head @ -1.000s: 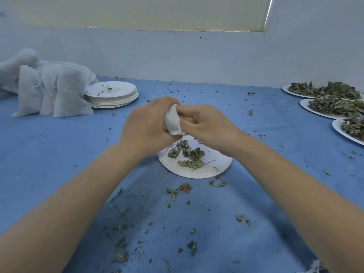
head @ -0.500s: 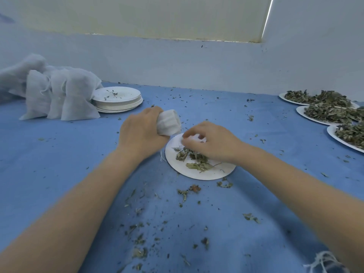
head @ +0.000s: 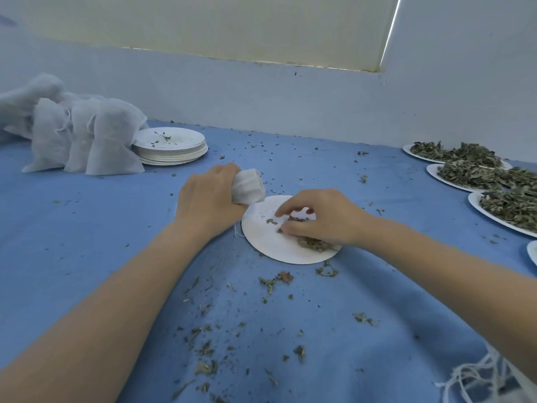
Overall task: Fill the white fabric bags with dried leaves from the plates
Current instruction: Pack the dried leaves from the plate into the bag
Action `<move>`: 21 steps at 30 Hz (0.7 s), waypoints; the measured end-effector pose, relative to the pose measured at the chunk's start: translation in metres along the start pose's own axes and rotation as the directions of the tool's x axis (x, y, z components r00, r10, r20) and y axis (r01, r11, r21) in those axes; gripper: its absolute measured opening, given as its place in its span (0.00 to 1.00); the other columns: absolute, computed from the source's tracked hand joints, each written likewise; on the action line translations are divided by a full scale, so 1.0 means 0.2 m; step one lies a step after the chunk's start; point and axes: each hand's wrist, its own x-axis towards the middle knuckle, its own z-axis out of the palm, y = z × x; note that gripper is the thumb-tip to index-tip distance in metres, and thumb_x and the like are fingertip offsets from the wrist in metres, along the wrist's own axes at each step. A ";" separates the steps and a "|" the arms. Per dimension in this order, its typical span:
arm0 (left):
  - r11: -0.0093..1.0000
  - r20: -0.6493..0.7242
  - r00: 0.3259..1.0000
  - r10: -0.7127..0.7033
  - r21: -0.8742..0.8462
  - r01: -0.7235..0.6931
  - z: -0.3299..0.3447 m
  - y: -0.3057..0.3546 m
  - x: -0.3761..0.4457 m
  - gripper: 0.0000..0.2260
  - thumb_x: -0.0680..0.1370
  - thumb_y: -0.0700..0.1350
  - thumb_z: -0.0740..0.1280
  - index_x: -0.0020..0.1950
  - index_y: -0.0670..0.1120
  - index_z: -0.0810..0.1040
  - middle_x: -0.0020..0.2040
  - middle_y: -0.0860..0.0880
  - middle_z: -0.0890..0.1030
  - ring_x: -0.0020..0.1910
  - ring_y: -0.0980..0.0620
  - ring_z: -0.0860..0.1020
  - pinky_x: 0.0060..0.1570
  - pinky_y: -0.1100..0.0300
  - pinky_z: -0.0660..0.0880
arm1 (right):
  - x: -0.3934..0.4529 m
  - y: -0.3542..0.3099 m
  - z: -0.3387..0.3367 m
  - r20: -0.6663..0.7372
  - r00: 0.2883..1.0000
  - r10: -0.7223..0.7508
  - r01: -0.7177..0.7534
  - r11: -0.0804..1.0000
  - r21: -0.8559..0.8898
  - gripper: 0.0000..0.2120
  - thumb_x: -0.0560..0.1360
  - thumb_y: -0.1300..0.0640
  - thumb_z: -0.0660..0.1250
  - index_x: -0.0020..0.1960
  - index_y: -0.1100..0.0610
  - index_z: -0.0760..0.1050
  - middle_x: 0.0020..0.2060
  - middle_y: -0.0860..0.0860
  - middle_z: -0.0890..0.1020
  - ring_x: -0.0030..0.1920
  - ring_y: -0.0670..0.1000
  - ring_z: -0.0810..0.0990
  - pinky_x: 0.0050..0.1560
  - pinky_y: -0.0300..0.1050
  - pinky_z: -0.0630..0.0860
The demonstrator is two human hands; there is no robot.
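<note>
The left hand (head: 207,203) grips a small white fabric bag (head: 248,186), its fingers curled round the lower part so that the open top of the bag stands above the fist, just beside the far left rim of a white paper plate (head: 263,238). The plate lies flat on the blue cloth (head: 87,228) that covers the counter. The right hand (head: 325,218) rests on this plate with its fingers (head: 286,210) bent and drawn together round a small heap of dried leaves (head: 312,244); whether the leaves are already pinched cannot be told. Loose leaf fragments (head: 274,282) are scattered over the cloth in front of the plate and toward the near edge. At the far left, a pile of white bags (head: 84,141) stands against a stack of empty plates (head: 171,146). At the far right, well apart from the hands, several plates heaped with leaves (head: 476,174) are set in a row. Loose white strings (head: 470,376) lie at the lower right corner.
</note>
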 end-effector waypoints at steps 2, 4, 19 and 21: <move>1.000 0.014 1.000 -0.007 0.015 0.007 0.00 0.00 0.00 0.14 0.71 0.48 0.68 0.56 0.48 0.73 0.51 0.48 0.77 0.46 0.42 0.75 0.40 0.58 0.62 | 0.00 0.00 0.01 0.048 0.999 0.019 -0.016 0.998 -0.055 0.10 0.74 0.44 0.66 0.55 0.41 0.78 0.55 0.42 0.76 0.55 0.43 0.72 0.55 0.38 0.67; 1.000 0.028 1.000 0.000 0.020 -0.001 0.01 0.00 0.00 0.15 0.71 0.48 0.68 0.56 0.48 0.73 0.51 0.49 0.77 0.46 0.42 0.75 0.41 0.58 0.62 | -0.01 0.00 0.01 0.089 0.996 0.008 -0.002 0.998 -0.066 0.09 0.74 0.43 0.65 0.53 0.40 0.79 0.55 0.41 0.76 0.56 0.42 0.73 0.56 0.38 0.68; 0.999 0.072 0.997 0.012 0.029 -0.014 0.04 -0.01 -0.01 0.17 0.69 0.48 0.69 0.56 0.47 0.73 0.52 0.49 0.78 0.47 0.43 0.74 0.42 0.58 0.63 | 0.00 -0.02 -0.20 0.469 0.866 0.175 -0.114 0.981 -0.155 0.30 0.69 0.54 0.71 0.65 0.33 0.65 0.58 0.43 0.69 0.52 0.44 0.76 0.55 0.43 0.72; 0.999 0.071 0.997 0.018 0.028 -0.020 0.04 -0.01 -0.01 0.17 0.69 0.48 0.69 0.56 0.47 0.73 0.52 0.49 0.78 0.47 0.43 0.75 0.42 0.58 0.63 | 0.01 -0.03 -0.18 0.461 0.875 0.149 -0.088 0.985 -0.150 0.29 0.70 0.54 0.71 0.64 0.33 0.65 0.57 0.43 0.69 0.52 0.46 0.77 0.54 0.42 0.73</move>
